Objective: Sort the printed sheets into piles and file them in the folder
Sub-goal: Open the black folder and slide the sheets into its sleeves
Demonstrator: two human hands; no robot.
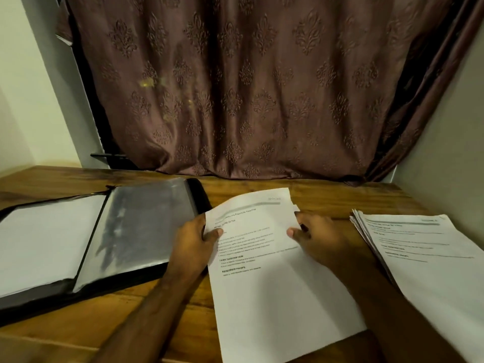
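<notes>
A printed white sheet point(264, 281) sits in the middle of the wooden table point(110, 326), slightly lifted at its far end. My left hand point(192, 242) pinches its left edge with the thumb on top. My right hand point(314, 238) grips its right edge, and a second sheet corner peeks out behind it. A black folder point(183, 267) with clear plastic sleeves lies open at the left, a white page showing in its left sleeve. A fanned pile of printed sheets point(424, 255) rests at the right.
A brown patterned curtain point(248, 87) hangs behind the table's far edge. Pale walls close in on the left and right. Bare wood shows between the folder and the held sheet, and along the near edge.
</notes>
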